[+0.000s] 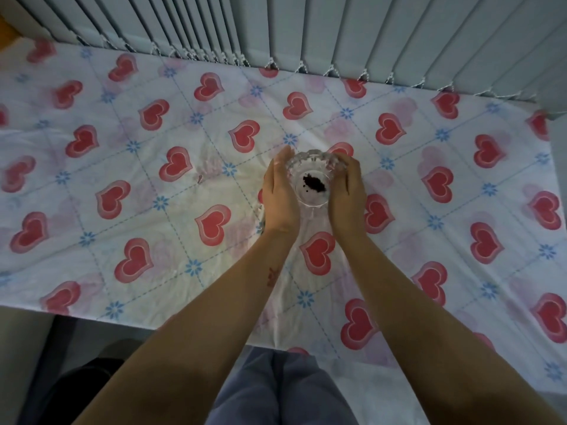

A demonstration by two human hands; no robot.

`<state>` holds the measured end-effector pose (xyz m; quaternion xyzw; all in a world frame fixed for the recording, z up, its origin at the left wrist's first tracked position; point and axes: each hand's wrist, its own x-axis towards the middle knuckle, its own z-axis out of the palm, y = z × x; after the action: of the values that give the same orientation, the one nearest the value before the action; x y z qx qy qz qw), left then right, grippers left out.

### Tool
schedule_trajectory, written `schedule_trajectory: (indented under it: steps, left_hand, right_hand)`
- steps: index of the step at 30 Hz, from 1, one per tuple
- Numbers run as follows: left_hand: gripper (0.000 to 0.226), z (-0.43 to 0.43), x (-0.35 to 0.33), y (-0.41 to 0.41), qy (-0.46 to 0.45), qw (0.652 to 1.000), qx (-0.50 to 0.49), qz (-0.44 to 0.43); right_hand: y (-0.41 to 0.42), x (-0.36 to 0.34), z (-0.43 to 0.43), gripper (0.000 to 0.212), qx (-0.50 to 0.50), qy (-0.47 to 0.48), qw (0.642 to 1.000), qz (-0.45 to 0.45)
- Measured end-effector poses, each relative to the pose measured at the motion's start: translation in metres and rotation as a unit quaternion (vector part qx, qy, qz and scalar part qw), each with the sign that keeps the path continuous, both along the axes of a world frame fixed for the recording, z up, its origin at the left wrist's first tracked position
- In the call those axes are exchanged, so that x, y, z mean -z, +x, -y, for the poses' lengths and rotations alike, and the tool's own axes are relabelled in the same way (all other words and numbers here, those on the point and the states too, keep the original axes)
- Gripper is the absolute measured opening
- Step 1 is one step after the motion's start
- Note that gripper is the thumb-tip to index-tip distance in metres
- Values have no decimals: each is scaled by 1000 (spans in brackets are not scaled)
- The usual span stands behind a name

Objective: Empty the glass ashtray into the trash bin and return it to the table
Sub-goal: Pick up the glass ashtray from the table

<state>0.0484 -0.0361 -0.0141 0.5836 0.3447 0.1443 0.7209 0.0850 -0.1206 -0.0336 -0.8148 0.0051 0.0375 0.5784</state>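
The glass ashtray (313,179), near the middle of the heart-print tablecloth (153,179), is cupped at nine o'clock by the left hand (280,194) and at three by the right hand (348,191), and should be lifted level so the dark ash (314,184) is not spilled.

A home room: heart-print tablecloth (184,167); vertical window blinds (337,29).

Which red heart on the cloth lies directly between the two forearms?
The red heart just below the wrists, on the near side of the glass ashtray. Left hand and right hand cup the ashtray; all other hearts lie outside the arms.
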Motion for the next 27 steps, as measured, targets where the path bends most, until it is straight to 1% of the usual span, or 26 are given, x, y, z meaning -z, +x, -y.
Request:
schedule_trajectory:
  steps: [3,8,11,13,16,18,23,27]
  left_hand:
    - [43,4,-18,-9,-14,1000,1,17]
    - [43,3,-49,-30,-6,999,18,40]
    - [42,-3,-66,-42,-7,998,31,47]
    - [42,-7,-77,-49,0,999,35,39]
    - [40,-9,-89,-56,-4,999,31,23]
    - [38,-9,-92,-60,-5,999,28,22]
    - [39,-13,-92,-76,37,999,-5,24]
    - [36,-22,-89,-97,17,998,-44,33]
  right_hand:
    - [-4,-19,2,30,24,34,999,-23]
    - [-14,-53,3,23,32,58,997,-28]
    - [-21,-68,5,26,31,96,994,-30]
    - [-25,-76,6,27,20,105,994,-11]
    - [-33,-89,2,28,5,136,990,-27]
    - [-38,-92,-1,28,-9,126,992,-28]
    - [-53,-99,-9,30,-59,110,992,-30]
    - [-68,-100,-20,31,-106,101,989,-30]
